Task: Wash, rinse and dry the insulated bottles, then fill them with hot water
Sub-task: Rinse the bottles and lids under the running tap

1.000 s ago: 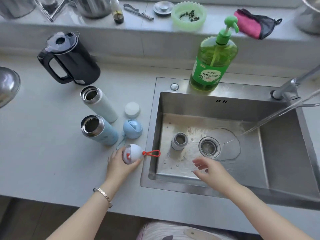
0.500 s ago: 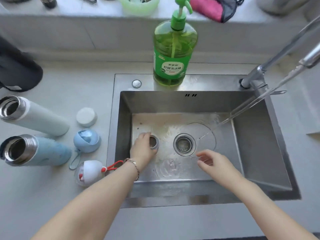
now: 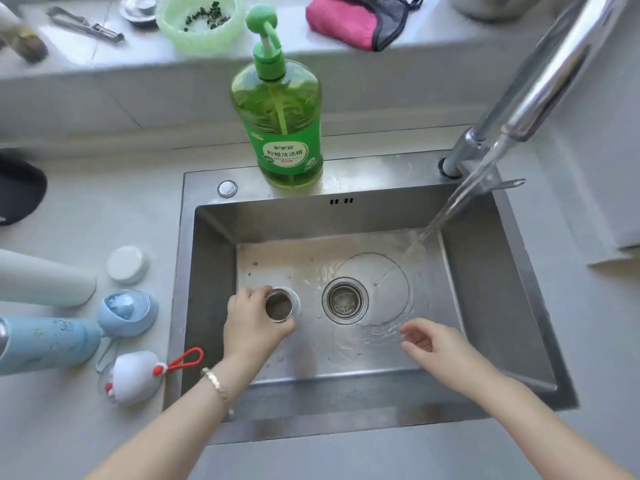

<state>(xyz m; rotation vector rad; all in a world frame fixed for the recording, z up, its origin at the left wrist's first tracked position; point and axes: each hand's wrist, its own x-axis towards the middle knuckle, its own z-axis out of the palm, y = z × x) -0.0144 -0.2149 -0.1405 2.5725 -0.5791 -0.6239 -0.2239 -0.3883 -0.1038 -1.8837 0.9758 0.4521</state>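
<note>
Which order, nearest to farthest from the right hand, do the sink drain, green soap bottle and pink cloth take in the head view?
From the right hand:
1. Sink drain, just to its left.
2. Green soap bottle, on the back rim of the sink.
3. Pink cloth, on the ledge behind.

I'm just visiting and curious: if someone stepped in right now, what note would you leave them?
Left hand grips the small steel cup in the sink; right hand open, holding nothing. Faucet running. Pale bottle and blue bottle lie on the counter; white cap, blue lid and red-looped lid loose beside them. Done: lids off. Left: wash, rinse, dry, fill with hot water.
</note>
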